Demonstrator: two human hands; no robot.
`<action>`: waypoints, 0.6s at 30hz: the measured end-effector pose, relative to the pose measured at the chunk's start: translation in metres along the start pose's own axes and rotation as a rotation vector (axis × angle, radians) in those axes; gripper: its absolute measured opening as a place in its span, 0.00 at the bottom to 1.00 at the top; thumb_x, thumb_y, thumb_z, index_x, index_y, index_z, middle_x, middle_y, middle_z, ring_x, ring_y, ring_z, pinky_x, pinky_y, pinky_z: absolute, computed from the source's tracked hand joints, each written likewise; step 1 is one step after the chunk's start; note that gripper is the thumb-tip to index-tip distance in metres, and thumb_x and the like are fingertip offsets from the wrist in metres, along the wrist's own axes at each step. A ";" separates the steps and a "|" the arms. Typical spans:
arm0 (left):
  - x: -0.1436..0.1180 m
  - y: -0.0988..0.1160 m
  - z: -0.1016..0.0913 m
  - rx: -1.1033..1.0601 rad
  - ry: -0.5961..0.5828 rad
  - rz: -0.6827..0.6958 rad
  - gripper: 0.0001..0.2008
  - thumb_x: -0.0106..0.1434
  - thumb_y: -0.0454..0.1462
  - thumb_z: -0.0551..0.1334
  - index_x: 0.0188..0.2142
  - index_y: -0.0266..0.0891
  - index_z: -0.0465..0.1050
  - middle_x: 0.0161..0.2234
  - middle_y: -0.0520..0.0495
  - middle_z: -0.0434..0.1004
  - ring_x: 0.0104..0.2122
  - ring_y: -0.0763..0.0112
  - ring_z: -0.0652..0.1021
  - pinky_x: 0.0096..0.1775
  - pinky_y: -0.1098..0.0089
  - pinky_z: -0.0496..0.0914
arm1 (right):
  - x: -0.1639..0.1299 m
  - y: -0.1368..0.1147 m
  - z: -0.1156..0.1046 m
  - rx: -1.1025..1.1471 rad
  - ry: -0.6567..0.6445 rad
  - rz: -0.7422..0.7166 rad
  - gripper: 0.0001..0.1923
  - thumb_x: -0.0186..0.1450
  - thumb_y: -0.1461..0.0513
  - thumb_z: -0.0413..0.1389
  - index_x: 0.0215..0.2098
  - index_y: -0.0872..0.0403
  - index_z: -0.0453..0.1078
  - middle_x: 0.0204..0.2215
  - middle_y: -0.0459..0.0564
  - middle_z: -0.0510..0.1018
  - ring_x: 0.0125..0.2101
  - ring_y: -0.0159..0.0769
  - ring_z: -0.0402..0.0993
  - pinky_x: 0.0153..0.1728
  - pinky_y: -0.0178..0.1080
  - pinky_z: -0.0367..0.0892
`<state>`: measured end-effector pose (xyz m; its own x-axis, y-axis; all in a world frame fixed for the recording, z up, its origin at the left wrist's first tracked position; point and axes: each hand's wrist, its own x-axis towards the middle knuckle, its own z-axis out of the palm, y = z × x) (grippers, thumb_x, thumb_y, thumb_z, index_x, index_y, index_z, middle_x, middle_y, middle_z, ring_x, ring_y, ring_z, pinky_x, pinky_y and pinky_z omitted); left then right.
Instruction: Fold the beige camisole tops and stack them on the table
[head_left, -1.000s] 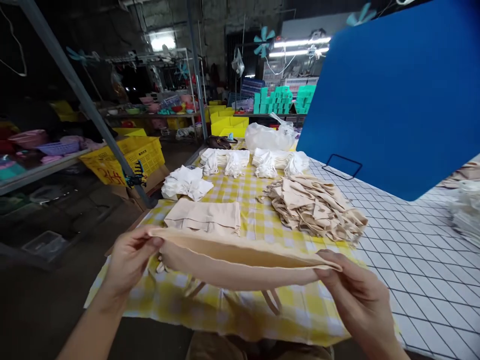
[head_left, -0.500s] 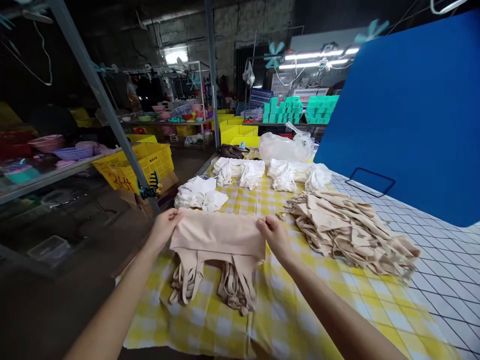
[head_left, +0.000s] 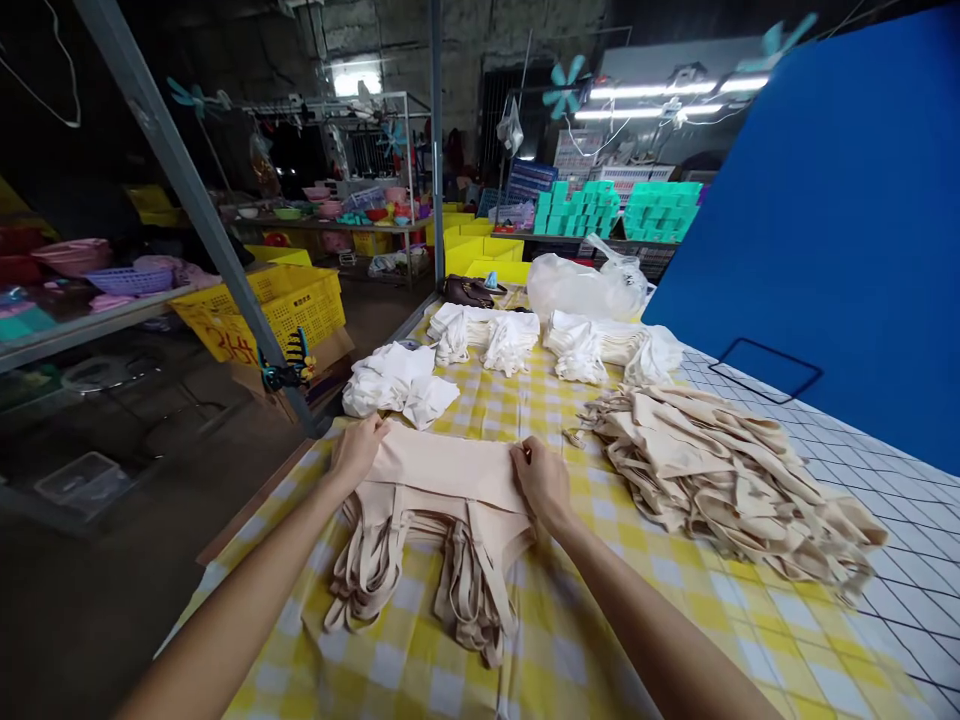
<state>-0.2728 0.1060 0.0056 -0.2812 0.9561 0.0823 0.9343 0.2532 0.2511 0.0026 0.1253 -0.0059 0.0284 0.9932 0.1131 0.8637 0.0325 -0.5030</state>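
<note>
A beige strappy bra top (head_left: 450, 472) lies uppermost on a neat stack of the same kind, its straps (head_left: 472, 590) hanging toward me over the tablecloth. My left hand (head_left: 360, 447) pinches its far left corner, fingers closed on the fabric. At the far right corner, my right hand (head_left: 543, 484) is closed on the edge in the same way. To the right spreads a loose heap of beige bra tops (head_left: 712, 470). Just beyond my left hand sits a crumpled pile of white garments (head_left: 397, 380).
Two folded white stacks (head_left: 487, 335) and a clear plastic bag (head_left: 577, 285) stand farther back on the yellow checked tablecloth (head_left: 420, 670). A blue board (head_left: 817, 230) rises at right. A metal post (head_left: 202, 220) and yellow crate (head_left: 300, 300) are at left.
Both hands have lowered the beige bra top onto the stack, where it now lies flatter. My left hand has come slightly inward, and the view has shifted a little.
</note>
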 end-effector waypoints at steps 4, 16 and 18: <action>-0.003 0.006 -0.006 0.115 -0.054 0.002 0.15 0.66 0.43 0.48 0.38 0.38 0.68 0.34 0.42 0.77 0.37 0.60 0.76 0.32 0.70 0.63 | -0.004 0.000 0.002 -0.025 0.016 -0.006 0.12 0.65 0.60 0.43 0.37 0.54 0.67 0.27 0.52 0.76 0.29 0.38 0.70 0.28 0.36 0.55; -0.059 0.045 -0.006 0.145 0.380 0.529 0.18 0.62 0.41 0.51 0.48 0.33 0.67 0.42 0.37 0.71 0.43 0.54 0.71 0.42 0.60 0.65 | -0.013 0.105 -0.079 -0.193 0.443 -0.144 0.14 0.61 0.66 0.46 0.44 0.58 0.67 0.40 0.58 0.70 0.40 0.45 0.64 0.39 0.44 0.60; -0.074 0.058 -0.006 0.053 0.405 0.600 0.17 0.62 0.41 0.51 0.47 0.35 0.67 0.41 0.38 0.72 0.41 0.56 0.72 0.43 0.60 0.65 | 0.003 0.126 -0.105 -0.328 0.455 -0.025 0.14 0.61 0.65 0.46 0.43 0.57 0.69 0.41 0.59 0.70 0.41 0.46 0.63 0.39 0.44 0.59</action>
<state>-0.1989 0.0494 0.0202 0.2338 0.8052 0.5449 0.9596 -0.2813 0.0040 0.1645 0.1206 0.0207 0.1577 0.8415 0.5167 0.9761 -0.0537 -0.2106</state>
